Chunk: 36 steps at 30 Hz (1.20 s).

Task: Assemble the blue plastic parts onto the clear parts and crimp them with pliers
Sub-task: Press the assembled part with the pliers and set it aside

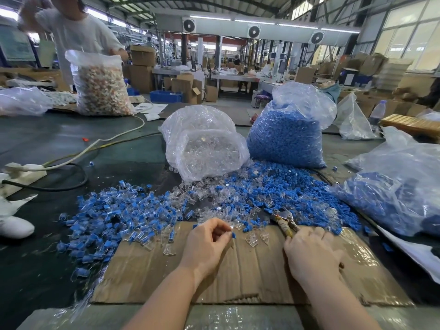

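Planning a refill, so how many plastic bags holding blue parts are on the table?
2. One tall bag of blue parts stands behind the loose pile, right of the clear-parts bag. A second bag with blue parts lies at the far right edge. More may sit outside the view.

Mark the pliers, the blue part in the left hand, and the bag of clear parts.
pliers (284, 219): head view, on the metal head by the pivot.
blue part (233, 235): head view, on its exposed end at the fingertips.
bag of clear parts (202, 144): head view, on its front face.

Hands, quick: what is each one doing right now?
Left hand: pinching a small blue part.
Right hand: gripping the pliers by the handles.
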Each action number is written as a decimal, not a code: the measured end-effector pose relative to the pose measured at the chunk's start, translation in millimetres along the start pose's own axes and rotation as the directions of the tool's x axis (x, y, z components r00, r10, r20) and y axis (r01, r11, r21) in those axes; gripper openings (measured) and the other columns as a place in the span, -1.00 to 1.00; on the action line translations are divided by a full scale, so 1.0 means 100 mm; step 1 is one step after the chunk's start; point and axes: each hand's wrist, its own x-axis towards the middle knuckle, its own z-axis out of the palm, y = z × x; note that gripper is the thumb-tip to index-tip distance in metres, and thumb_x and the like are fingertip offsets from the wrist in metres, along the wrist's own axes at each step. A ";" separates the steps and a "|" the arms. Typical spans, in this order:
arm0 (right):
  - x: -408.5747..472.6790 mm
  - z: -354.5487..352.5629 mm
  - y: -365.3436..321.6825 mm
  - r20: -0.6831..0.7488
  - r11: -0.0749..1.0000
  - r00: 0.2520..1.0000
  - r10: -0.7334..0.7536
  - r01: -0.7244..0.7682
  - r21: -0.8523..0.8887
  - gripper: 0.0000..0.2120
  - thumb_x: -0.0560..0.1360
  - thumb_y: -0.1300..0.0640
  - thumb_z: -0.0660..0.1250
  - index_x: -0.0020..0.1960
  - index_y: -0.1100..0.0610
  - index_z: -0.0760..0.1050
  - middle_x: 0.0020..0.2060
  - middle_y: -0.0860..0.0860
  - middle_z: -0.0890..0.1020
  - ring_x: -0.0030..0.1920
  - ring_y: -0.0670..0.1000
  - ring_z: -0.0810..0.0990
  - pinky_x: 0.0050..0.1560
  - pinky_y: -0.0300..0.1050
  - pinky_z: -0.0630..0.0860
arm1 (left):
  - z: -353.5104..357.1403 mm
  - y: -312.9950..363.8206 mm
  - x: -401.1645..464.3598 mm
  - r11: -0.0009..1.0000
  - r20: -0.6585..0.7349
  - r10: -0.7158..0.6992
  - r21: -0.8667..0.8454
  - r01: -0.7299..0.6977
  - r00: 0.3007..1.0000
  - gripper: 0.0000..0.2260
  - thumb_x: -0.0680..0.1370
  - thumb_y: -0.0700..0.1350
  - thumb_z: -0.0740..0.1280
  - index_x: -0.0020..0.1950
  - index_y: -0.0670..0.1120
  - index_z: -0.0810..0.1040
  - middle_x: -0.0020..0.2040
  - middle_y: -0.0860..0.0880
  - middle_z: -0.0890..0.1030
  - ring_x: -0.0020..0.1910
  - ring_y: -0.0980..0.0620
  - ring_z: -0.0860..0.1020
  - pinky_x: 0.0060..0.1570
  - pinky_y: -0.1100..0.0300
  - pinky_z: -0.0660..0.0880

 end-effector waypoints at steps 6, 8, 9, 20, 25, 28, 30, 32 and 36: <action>0.09 -0.16 0.07 0.064 0.946 0.982 -0.176 0.151 0.286 -0.73 0.63 0.01 0.03 -0.06 0.17 0.37 -0.06 0.07 0.50 -0.04 0.04 0.45 0.01 -0.11 0.46 | -0.02 0.00 0.04 0.996 -0.014 -0.045 -0.081 0.044 0.999 -0.93 0.51 -0.22 0.35 -0.09 -0.04 0.55 -0.18 0.05 0.59 -0.20 0.21 0.53 -0.22 0.49 0.42; 0.03 -0.27 0.07 0.171 0.765 0.948 -0.267 0.101 0.636 -0.75 0.59 -0.03 0.16 -0.11 0.14 0.40 -0.17 0.07 0.57 -0.24 -0.03 0.46 -0.24 -0.20 0.45 | -0.04 0.01 0.07 0.976 -0.022 -0.116 -0.187 0.110 0.993 -0.93 0.50 -0.22 0.36 -0.10 -0.05 0.56 -0.18 0.00 0.62 -0.21 0.17 0.57 -0.24 0.46 0.46; -0.01 -0.34 0.05 0.248 0.660 0.907 -0.341 0.043 0.750 -0.82 0.54 0.01 0.27 -0.07 0.14 0.44 -0.20 0.06 0.59 -0.31 -0.05 0.46 -0.32 -0.24 0.43 | -0.05 0.02 0.10 0.946 -0.022 -0.175 -0.279 0.162 0.984 -0.94 0.50 -0.23 0.36 -0.10 -0.07 0.57 -0.19 -0.04 0.63 -0.24 0.13 0.59 -0.27 0.43 0.49; -0.19 -0.47 -0.25 0.478 0.602 0.740 -0.473 -0.123 0.789 -0.90 0.38 0.31 0.24 -0.16 0.15 0.38 -0.35 0.08 0.44 -0.36 0.04 0.43 -0.28 -0.10 0.36 | -0.14 0.03 0.27 0.754 -0.053 -0.418 -0.577 0.314 0.907 -0.94 0.48 -0.26 0.38 -0.11 -0.12 0.62 -0.34 -0.03 0.66 -0.49 0.15 0.52 -0.54 0.28 0.42; -0.19 -0.52 -0.29 0.503 0.571 0.710 -0.493 -0.172 0.803 -0.87 0.39 0.33 0.23 -0.09 0.18 0.36 -0.23 0.12 0.48 -0.22 0.09 0.49 -0.17 0.00 0.50 | -0.16 0.06 0.29 0.784 -0.096 -0.427 -0.535 0.315 0.899 -0.94 0.48 -0.25 0.39 -0.14 -0.09 0.61 -0.33 -0.03 0.65 -0.49 0.20 0.53 -0.50 0.34 0.42; -0.18 -0.54 -0.29 0.493 0.574 0.695 -0.524 -0.139 0.807 -0.88 0.40 0.33 0.22 -0.12 0.16 0.34 -0.19 0.12 0.47 -0.20 0.07 0.49 -0.13 0.00 0.49 | -0.17 0.10 0.30 0.822 -0.121 -0.415 -0.474 0.315 0.902 -0.94 0.48 -0.24 0.39 -0.14 -0.09 0.61 -0.29 -0.05 0.65 -0.51 0.22 0.53 -0.50 0.36 0.45; -0.18 -0.55 -0.29 0.486 0.571 0.691 -0.535 -0.128 0.811 -0.87 0.41 0.34 0.20 -0.15 0.15 0.32 -0.17 0.12 0.46 -0.18 0.06 0.48 -0.14 -0.01 0.47 | -0.18 0.12 0.30 0.821 -0.114 -0.416 -0.473 0.318 0.902 -0.94 0.47 -0.25 0.39 -0.15 -0.10 0.61 -0.29 -0.06 0.64 -0.49 0.19 0.54 -0.48 0.35 0.48; -0.18 -0.56 -0.29 0.477 0.571 0.691 -0.543 -0.112 0.813 -0.86 0.40 0.35 0.19 -0.15 0.14 0.31 -0.17 0.12 0.45 -0.16 0.07 0.47 -0.16 -0.02 0.47 | -0.19 0.13 0.31 0.817 -0.107 -0.424 -0.473 0.329 0.899 -0.93 0.47 -0.26 0.39 -0.16 -0.11 0.61 -0.28 -0.07 0.64 -0.44 0.13 0.55 -0.42 0.30 0.51; -0.17 -0.57 -0.26 0.465 0.584 0.694 -0.549 -0.079 0.808 -0.86 0.38 0.33 0.20 -0.13 0.14 0.33 -0.16 0.12 0.45 -0.13 0.08 0.44 -0.13 0.01 0.39 | -0.19 0.15 0.31 0.796 -0.099 -0.443 -0.501 0.340 0.891 -0.93 0.48 -0.29 0.38 -0.16 -0.14 0.60 -0.28 -0.10 0.63 -0.37 0.06 0.55 -0.36 0.25 0.52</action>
